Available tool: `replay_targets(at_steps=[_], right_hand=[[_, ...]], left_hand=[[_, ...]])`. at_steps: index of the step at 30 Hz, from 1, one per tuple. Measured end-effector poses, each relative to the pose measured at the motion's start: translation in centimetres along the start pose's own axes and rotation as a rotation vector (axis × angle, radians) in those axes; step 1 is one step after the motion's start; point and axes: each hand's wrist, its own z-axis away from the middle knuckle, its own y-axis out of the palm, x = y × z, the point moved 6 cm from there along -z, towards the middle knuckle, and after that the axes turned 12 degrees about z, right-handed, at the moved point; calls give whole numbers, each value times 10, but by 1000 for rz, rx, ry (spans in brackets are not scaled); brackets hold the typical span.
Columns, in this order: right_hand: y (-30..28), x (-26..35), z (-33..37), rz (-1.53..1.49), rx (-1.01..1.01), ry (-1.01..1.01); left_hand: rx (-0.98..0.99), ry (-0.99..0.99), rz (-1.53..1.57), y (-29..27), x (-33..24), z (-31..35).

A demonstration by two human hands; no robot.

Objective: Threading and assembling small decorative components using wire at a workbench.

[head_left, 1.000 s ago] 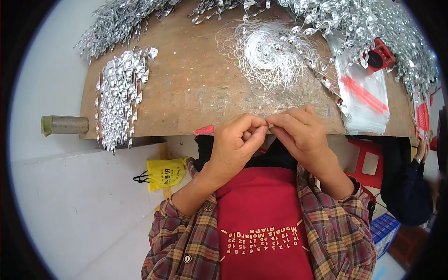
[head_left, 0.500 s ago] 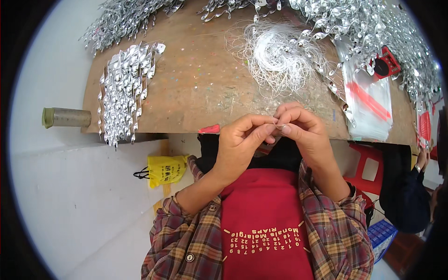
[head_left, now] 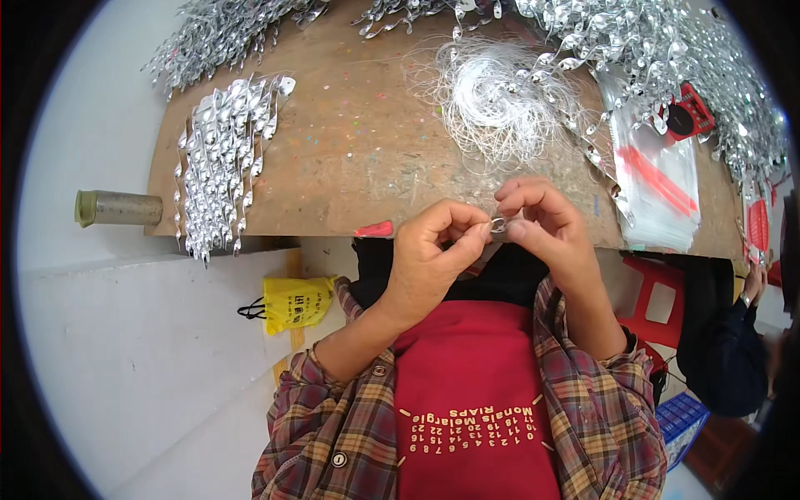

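A small loop of thin, pale string stands in the gap between my hands, just over the table's front edge. My left hand pinches it between thumb and forefinger. Close to its other side is my right hand, fingers curled and the thumb apart from them; whether the thumb tip touches the loop is hard to see. Behind the hands lies a tangled heap of white string. To the left, a bundle of twisted silver foil strips is laid out on the brown table.
Clear plastic bags and a red device lie at the right. More silver foil strips are piled along the back. A metal tube sticks out from the left edge. Another person's hand shows far right.
My right thumb and fingers have spread apart and drawn slightly away from my left hand. The string loop now shows between the hands.
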Motion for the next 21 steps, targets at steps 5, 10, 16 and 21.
replay_targets(at_steps=[5,10,16,21], right_hand=[[0,29,1,612,-71,-348],[4,39,8,838,-188,-581],[8,46,14,855,-281,-771],[17,55,24,935,-422,-969]], left_hand=[[40,352,-550,13,-17,-1],[-7,421,-646,18,-22,0],[-7,-209,305,10,0,-2],[-2,-344,568,4,5,0]])
